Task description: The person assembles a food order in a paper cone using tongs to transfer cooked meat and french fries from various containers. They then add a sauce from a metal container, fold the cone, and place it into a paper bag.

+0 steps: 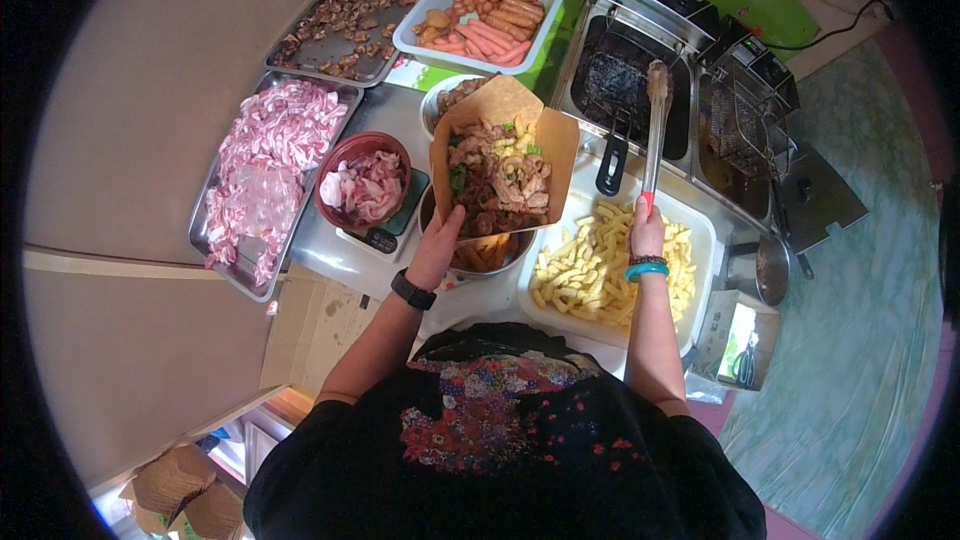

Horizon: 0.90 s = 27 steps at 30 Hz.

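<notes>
Gripping an open brown paper box (560, 155) by its near-left edge with the left hand (436, 250): thumb at the rim, other fingers mostly hidden. Clasping steel tongs (655, 140) by the red end in the right hand (648, 232), right of the box, with fingers wrapped round. Cannot tell the spread of the tong tips. Inside the box: browned meat (525, 195), yellow pieces, bits of green.

Under the box's near edge: a steel pot (523, 258), partly covered. Right of the box, nearer the body: a white tray (707, 280) of fries (600, 265), below the right hand; past that, a carton (765, 350) with a printed white-and-green panel, lettering too small to read. Left of the box: a reddish bowl (405, 155) on a scale (372, 243), with dark display facing the body.

Between the box's right flap and the tongs: a visible gap, over a black basket handle (612, 165) and the near edge of a fryer (690, 120). Beyond the box: a pale sausage tray (403, 38).
</notes>
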Motion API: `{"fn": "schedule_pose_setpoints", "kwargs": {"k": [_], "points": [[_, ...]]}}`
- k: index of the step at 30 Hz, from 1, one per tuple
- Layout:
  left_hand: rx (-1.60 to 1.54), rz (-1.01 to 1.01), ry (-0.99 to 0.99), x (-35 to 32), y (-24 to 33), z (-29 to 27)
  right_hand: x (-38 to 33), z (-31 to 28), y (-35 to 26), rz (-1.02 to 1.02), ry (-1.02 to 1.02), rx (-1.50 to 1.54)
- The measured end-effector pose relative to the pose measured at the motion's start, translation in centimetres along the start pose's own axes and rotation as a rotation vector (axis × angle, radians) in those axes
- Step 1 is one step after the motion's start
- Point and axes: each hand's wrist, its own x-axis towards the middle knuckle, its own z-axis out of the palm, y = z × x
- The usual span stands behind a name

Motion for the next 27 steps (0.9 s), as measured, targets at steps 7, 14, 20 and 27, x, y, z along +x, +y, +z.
{"fn": "schedule_pose_setpoints", "kwargs": {"k": [7,14,20,27], "points": [[-0.041,-0.082,-0.005,-0.7,1.7,0.8,0.1,0.0,0.3,0.001,0.005,0.009],[0.031,0.026,-0.022,0.1,-0.2,-0.3,0.0,0.1,0.1,-0.001,0.012,-0.001],[0.036,0.006,-0.012,0.4,-0.8,-0.5,0.1,0.1,0.2,-0.003,0.011,-0.003],[0.021,-0.037,0.006,-0.2,0.6,0.1,0.0,0.1,0.2,-0.012,0.016,0.011]]}}
